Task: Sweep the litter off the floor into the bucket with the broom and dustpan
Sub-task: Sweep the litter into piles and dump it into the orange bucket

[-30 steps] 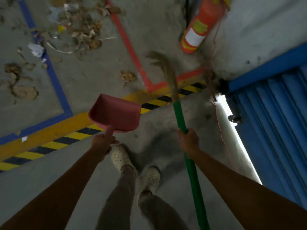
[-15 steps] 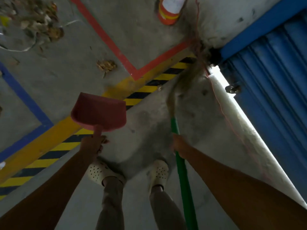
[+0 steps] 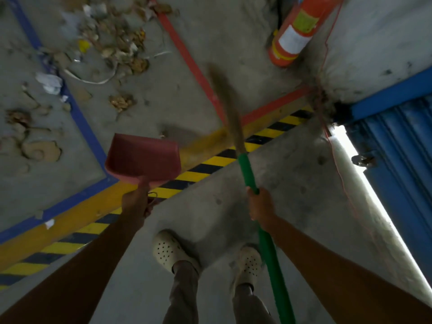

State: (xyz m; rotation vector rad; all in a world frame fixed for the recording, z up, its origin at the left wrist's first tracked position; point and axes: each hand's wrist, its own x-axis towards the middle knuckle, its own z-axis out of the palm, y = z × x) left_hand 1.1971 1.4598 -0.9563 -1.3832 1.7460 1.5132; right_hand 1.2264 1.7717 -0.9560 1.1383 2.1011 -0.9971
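Note:
My left hand point(image 3: 136, 204) grips the handle of a red dustpan point(image 3: 142, 157), held in the air over the yellow floor stripe. My right hand point(image 3: 260, 204) grips the green handle of a broom point(image 3: 247, 170). Its brown bristles point(image 3: 228, 106) are blurred and point up-left over the red floor line. Litter point(image 3: 117, 43) of dry leaves, paper scraps and a white strip lies on the concrete at the upper left. One leaf clump point(image 3: 121, 101) lies apart, nearer the dustpan. No bucket is in view.
A red fire extinguisher point(image 3: 294, 36) stands by the white wall at the upper right. A blue roller shutter point(image 3: 402, 160) runs down the right, with a bright gap beneath it. Black-and-yellow hazard tape point(image 3: 205, 164) crosses the floor. My feet in white clogs point(image 3: 168, 251) stand below.
The broom bristles have swung from the right corner by the shutter toward the upper left. The view has tilted back up, bringing the litter and extinguisher into sight. Both hands keep their hold.

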